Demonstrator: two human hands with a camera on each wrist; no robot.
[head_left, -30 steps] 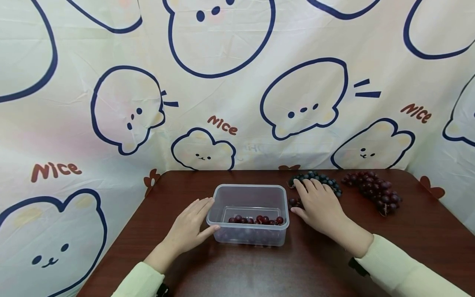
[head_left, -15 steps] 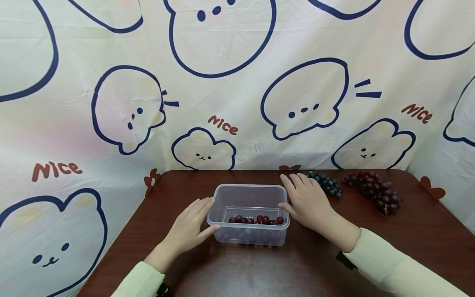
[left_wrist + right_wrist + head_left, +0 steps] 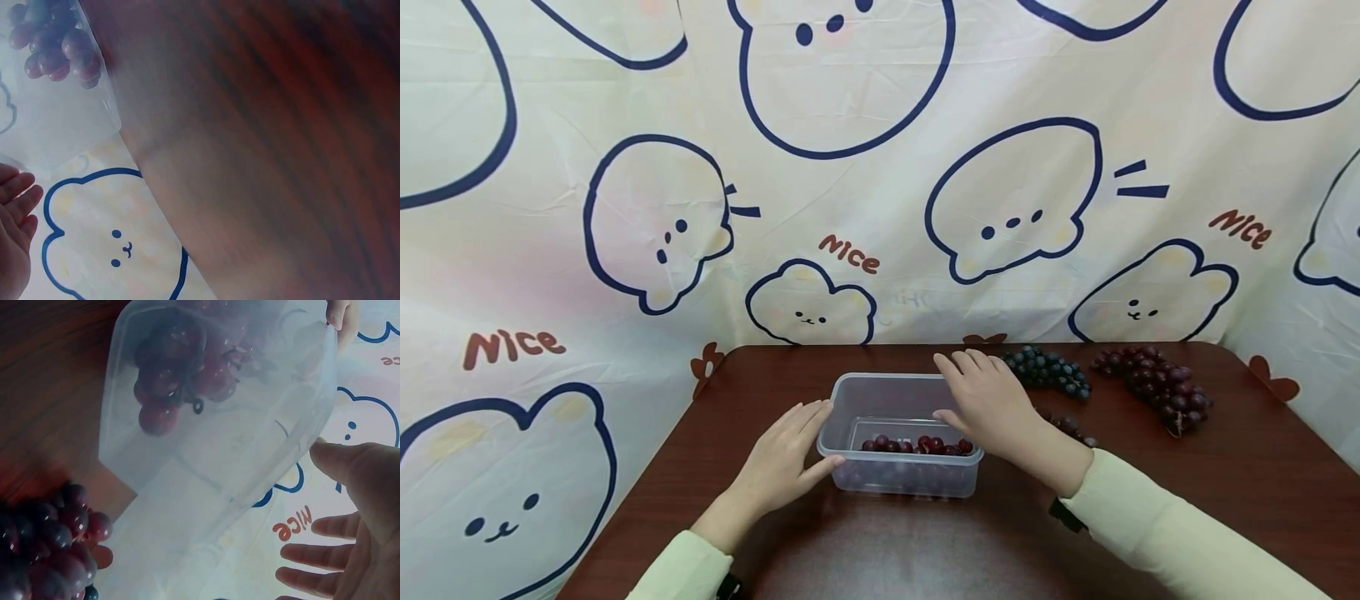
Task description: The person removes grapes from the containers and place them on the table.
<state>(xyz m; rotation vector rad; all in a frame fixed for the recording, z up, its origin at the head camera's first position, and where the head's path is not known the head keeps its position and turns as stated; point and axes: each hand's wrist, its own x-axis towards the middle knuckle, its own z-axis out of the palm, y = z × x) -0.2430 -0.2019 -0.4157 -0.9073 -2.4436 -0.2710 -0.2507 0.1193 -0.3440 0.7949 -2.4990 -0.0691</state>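
Note:
A clear plastic container [image 3: 902, 479] stands on the table, with a bunch of red grapes [image 3: 928, 444] lying in it. My left hand [image 3: 782, 458] rests along the container's left side, fingers straight and thumb at the front left corner. At the right rim is my right hand [image 3: 988, 408], its fingers extended and spread, with nothing between them. In the right wrist view its thumb [image 3: 340, 459] is at the rim; whether it touches is hard to tell. Dark red grapes [image 3: 1071, 427] lie by my right wrist, partly hidden by it.
Blue-black grapes [image 3: 1047, 371] lie at the back, right of the container. A larger bunch of dark red grapes [image 3: 1157, 387] lies farther right. The brown table [image 3: 865, 550] ends at a patterned cloth [image 3: 910, 208] behind and at the sides.
My right hand has moved left from over the blue-black grapes to the container's right rim, uncovering the blue-black bunch and part of the dark red grapes near it. My left hand stays put.

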